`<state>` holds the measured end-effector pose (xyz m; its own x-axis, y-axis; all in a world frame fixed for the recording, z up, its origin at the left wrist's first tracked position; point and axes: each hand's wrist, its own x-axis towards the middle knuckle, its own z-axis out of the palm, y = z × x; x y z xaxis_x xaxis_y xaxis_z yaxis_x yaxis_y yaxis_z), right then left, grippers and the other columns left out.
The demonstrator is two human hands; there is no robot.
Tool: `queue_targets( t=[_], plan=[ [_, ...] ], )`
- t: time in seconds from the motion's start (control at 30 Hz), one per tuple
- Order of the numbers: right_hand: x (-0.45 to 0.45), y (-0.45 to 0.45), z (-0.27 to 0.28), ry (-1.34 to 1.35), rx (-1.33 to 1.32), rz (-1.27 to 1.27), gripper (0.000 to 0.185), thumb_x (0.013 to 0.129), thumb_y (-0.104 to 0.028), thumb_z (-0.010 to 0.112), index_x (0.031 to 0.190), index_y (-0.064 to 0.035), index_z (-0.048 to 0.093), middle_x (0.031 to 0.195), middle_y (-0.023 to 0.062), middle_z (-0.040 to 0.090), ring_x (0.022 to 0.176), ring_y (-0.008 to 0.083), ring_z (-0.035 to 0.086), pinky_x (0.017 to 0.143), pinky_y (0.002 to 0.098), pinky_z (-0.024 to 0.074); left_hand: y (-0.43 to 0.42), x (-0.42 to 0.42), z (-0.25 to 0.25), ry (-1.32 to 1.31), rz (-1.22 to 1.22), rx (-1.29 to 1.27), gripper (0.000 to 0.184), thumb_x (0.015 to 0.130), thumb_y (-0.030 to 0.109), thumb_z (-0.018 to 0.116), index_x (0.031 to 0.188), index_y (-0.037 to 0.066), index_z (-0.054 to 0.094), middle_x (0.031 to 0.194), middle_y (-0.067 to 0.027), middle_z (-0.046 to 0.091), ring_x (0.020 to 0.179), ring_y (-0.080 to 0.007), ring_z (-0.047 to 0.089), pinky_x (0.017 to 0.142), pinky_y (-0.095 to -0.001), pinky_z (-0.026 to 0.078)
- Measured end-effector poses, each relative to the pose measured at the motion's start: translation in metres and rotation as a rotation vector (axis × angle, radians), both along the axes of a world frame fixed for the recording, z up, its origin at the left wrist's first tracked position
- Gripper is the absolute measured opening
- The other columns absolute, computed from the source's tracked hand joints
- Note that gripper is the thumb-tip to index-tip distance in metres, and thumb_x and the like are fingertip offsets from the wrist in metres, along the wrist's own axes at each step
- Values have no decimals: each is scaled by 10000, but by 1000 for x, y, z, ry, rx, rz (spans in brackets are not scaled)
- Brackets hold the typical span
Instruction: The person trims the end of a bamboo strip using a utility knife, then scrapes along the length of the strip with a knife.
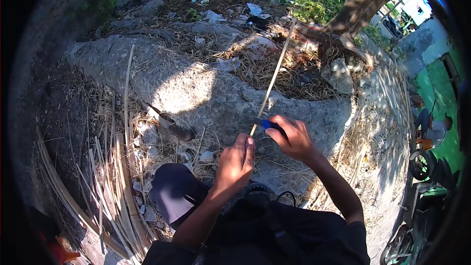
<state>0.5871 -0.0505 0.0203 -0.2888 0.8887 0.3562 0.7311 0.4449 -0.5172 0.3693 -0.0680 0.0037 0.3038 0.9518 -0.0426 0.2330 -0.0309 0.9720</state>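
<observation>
My left hand (235, 161) is closed around the near end of a long, thin bamboo strip (277, 71), which slants up and away from me. Just above it, my right hand (290, 137) grips the blue handle of a small knife (268, 124). The knife's short metal blade lies across the strip, a little beyond my left fingers. Part of the handle is hidden inside my right hand. On the ground left of my hands lies a tool (179, 131) with a thick brownish handle and a dark, narrow blade.
Several split bamboo strips (122, 186) are piled at the lower left. A low, rough stone ledge (230, 93) runs ahead of me, with dry straw, litter and a tree trunk (375, 2) beyond. At the right are a seated person (435, 130) and a motorbike (421, 165).
</observation>
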Motion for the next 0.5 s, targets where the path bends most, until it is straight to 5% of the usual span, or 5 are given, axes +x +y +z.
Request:
queue_targets(
  t=[0.5],
  plan=[
    [5,1,-3,141,-27,100,216,941,-189,805,1075,-32,741,988,147,794,788,347,775,656,403,612,-5,4,7,-1,-11,10,292,1172,254,435,1028,19,533,649,-97,529,569,-185,546,569,-387,430]
  ],
)
